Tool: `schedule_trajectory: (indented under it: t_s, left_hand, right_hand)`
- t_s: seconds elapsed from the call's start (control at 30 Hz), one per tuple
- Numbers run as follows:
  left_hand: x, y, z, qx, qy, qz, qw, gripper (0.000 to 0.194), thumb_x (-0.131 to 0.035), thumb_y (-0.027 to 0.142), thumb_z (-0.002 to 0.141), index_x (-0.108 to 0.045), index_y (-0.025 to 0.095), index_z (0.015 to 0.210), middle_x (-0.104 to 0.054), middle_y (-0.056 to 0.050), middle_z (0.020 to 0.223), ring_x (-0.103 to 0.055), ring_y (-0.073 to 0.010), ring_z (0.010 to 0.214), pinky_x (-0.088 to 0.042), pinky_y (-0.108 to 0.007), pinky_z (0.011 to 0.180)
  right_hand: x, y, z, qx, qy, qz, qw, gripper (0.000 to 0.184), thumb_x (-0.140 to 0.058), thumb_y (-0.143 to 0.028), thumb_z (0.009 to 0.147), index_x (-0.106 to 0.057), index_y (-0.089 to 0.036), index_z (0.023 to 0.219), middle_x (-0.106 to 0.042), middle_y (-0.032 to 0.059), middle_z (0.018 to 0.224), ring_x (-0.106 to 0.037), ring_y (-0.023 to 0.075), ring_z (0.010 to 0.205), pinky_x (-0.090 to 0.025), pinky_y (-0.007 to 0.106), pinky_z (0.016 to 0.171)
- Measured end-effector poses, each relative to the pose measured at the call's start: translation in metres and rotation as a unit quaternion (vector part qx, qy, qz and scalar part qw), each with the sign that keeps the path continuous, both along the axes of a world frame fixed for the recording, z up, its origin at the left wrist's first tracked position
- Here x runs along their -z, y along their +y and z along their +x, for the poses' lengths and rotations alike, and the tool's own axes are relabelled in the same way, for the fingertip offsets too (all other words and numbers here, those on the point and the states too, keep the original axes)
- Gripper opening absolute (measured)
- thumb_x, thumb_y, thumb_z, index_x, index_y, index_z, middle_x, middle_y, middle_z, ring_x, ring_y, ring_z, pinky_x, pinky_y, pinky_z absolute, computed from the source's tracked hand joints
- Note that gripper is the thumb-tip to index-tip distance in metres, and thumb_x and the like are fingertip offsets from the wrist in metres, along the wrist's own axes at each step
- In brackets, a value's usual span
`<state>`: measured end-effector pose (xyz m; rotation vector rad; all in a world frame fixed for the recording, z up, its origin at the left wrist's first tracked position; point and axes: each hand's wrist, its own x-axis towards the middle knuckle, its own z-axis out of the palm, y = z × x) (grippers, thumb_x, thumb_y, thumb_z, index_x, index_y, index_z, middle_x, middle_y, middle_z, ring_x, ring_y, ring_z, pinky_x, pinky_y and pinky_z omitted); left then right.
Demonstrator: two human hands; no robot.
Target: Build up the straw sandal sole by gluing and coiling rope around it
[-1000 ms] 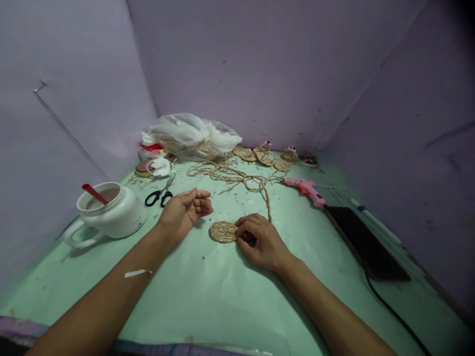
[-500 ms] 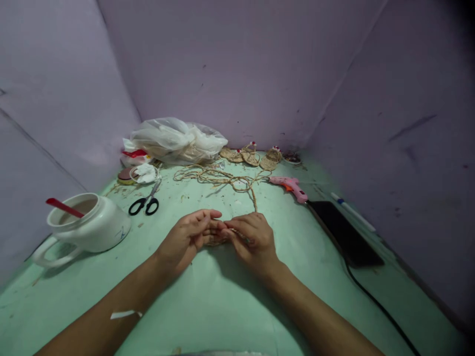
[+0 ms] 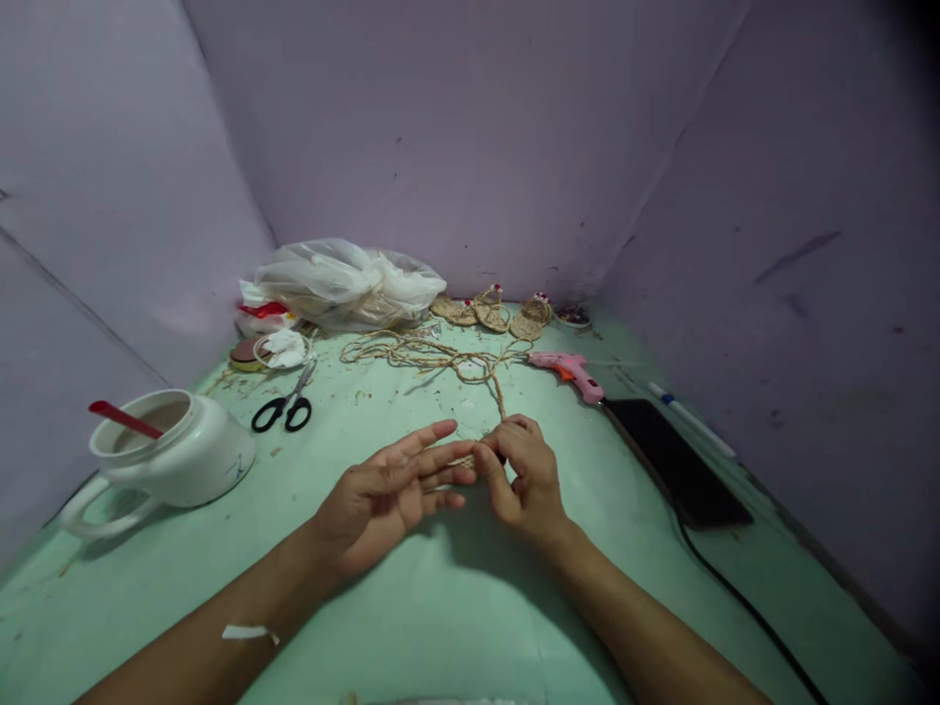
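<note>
My right hand point(image 3: 527, 482) pinches the right end of a flat coiled oval of braided straw rope point(image 3: 467, 463). Most of that coil is hidden behind my fingers. The rope's loose cord point(image 3: 500, 394) runs from behind the right hand toward the back. My left hand point(image 3: 397, 490) is open, palm turned inward with fingers spread, in front of the coil. Its fingertips come up to the right thumb; whether they touch the coil I cannot tell. A strip of white tape point(image 3: 246, 633) is on my left forearm.
At left stand a white mug point(image 3: 210, 455) with a red stick and black-handled scissors point(image 3: 283, 413). Behind lie a plastic bag point(image 3: 345, 284), a heap of straw cord point(image 3: 411, 348) and small straw slippers point(image 3: 530, 318). At right are a pink glue gun point(image 3: 565, 370), a phone point(image 3: 676, 460) and a pen point(image 3: 690, 419).
My left hand has come over to the coil beside the right hand, and its curled fingers have spread. The right hand keeps its pinch. The whole view has shifted slightly.
</note>
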<state>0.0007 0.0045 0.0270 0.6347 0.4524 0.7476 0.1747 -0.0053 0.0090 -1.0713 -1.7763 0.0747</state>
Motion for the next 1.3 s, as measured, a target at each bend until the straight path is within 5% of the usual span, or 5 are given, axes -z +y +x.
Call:
schedule_trajectory:
  t_s: [0.23, 0.43, 0.7, 0.87, 1.3]
  left_hand:
    - [-0.022, 0.018, -0.019, -0.182, 0.04, 0.047, 0.981, 0.047, -0.056, 0.022, 0.072, -0.055, 0.021, 0.119, -0.057, -0.008, 0.127, -0.06, -0.021, 0.095, -0.049, -0.034, 0.078]
    - [-0.02, 0.043, -0.043, -0.359, 0.26, 0.175, 0.879, 0.018, -0.065, 0.016, 0.066, -0.066, 0.016, 0.084, -0.069, -0.005, 0.079, -0.057, -0.0133, 0.066, -0.046, -0.026, 0.068]
    - [0.015, 0.019, -0.009, -0.213, 0.485, 0.501, 0.685, 0.016, -0.065, 0.022, 0.07, -0.071, 0.022, 0.085, -0.067, -0.009, 0.099, -0.056, -0.0277, 0.1, -0.039, -0.043, 0.091]
    - [0.032, 0.021, 0.001, -0.128, 0.561, 0.59, 0.566, 0.038, -0.068, 0.031, 0.069, -0.065, 0.02, 0.105, -0.062, -0.013, 0.11, -0.051, -0.0323, 0.105, -0.035, -0.049, 0.092]
    - [0.026, 0.031, 0.007, -0.037, 0.578, 0.607, 0.545, 0.03, -0.062, 0.023, 0.066, -0.067, 0.017, 0.095, -0.064, -0.01, 0.096, -0.055, -0.0285, 0.092, -0.034, -0.047, 0.089]
  right_hand:
    - [-0.005, 0.0, 0.004, 0.003, 0.091, 0.022, 0.996, 0.025, -0.038, -0.02, 0.085, -0.037, -0.022, 0.061, -0.036, -0.0044, 0.054, -0.04, 0.0123, 0.052, -0.041, 0.037, 0.077]
    - [-0.002, 0.018, 0.045, 0.185, 0.173, -0.062, 0.965, 0.031, -0.046, -0.027, 0.085, -0.04, -0.021, 0.056, -0.041, -0.0027, 0.054, -0.039, 0.0127, 0.051, -0.036, 0.028, 0.053]
    - [0.002, 0.029, 0.057, 0.047, -0.026, -0.121, 0.991, 0.022, -0.06, -0.022, 0.076, -0.064, -0.022, 0.098, -0.067, 0.0076, 0.095, -0.06, 0.0239, 0.088, -0.046, 0.041, 0.08]
    - [0.006, 0.02, 0.04, -0.03, -0.116, -0.188, 0.975, 0.065, -0.076, -0.036, 0.066, -0.051, -0.019, 0.123, -0.064, 0.0129, 0.113, -0.057, 0.0293, 0.103, -0.041, 0.047, 0.088]
    - [0.024, 0.023, 0.026, -0.118, -0.047, -0.271, 0.954, 0.07, -0.071, -0.021, 0.067, -0.039, -0.019, 0.129, -0.065, 0.0101, 0.109, -0.061, 0.0238, 0.094, -0.045, 0.041, 0.084]
